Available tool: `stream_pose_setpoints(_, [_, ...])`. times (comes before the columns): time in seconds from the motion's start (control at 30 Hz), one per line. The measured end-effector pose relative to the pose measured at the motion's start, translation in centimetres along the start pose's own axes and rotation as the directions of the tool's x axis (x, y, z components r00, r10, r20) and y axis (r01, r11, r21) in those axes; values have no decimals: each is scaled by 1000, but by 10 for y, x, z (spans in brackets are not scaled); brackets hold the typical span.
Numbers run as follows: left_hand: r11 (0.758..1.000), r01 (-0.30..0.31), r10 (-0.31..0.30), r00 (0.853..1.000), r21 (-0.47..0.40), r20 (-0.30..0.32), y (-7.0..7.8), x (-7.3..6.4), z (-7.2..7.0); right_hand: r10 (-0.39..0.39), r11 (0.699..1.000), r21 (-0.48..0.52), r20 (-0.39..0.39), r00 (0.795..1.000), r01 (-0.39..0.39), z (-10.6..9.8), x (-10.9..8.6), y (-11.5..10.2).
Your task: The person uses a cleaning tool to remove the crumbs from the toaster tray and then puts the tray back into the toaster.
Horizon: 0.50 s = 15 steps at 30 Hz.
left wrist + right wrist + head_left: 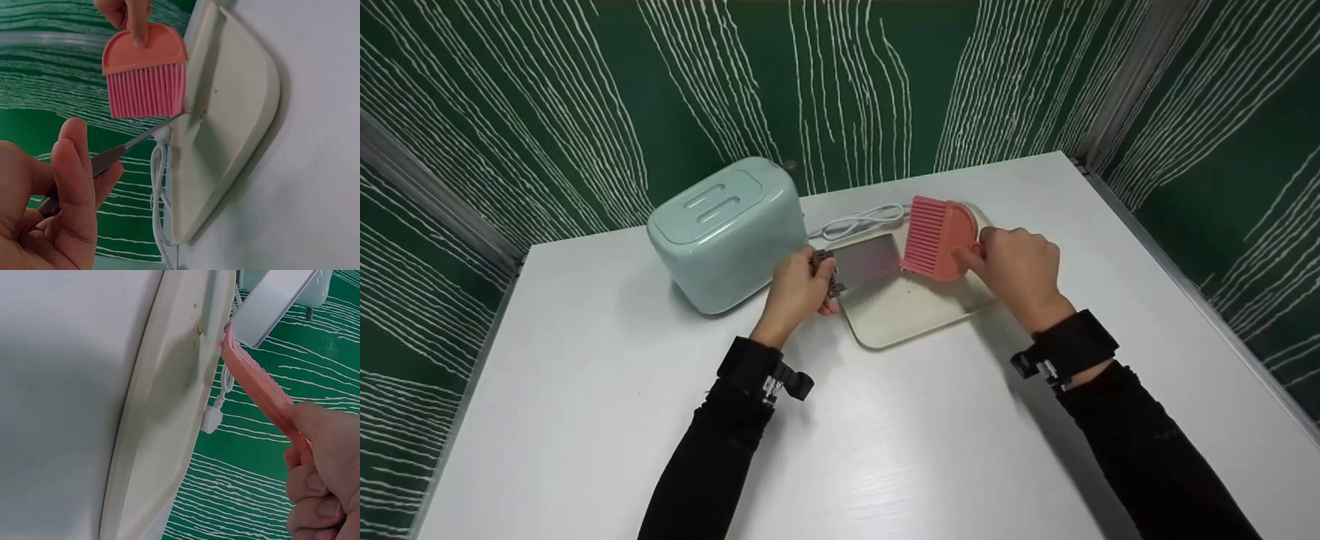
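Note:
My left hand grips the dark handle of a flat grey metal crumb tray, tilted above a cream serving tray. My right hand holds a brush with an orange handle and pink bristles, thumb pressed on its flat side. In the left wrist view the bristle tips meet the far end of the crumb tray's thin edge. A few brown crumbs lie on the cream tray below.
A mint-green toaster stands left of the cream tray, close to my left hand. Its coiled white cord lies behind the tray, with a white plug. Green walls with white lines border the white table.

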<state>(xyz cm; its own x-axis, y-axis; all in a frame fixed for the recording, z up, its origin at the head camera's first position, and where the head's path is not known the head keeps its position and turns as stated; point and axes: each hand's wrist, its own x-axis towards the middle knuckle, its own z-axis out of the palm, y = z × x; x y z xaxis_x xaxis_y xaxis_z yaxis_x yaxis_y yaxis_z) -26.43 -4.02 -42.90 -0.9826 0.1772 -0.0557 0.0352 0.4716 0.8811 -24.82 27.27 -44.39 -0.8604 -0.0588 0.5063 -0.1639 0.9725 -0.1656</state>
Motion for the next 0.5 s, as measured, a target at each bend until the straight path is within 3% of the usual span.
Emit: stream_pose_setpoints(0.5, [999,48,-48,999,-1,-8,2,1,1,54,997,64,-115,992,-46,-11,3,-7])
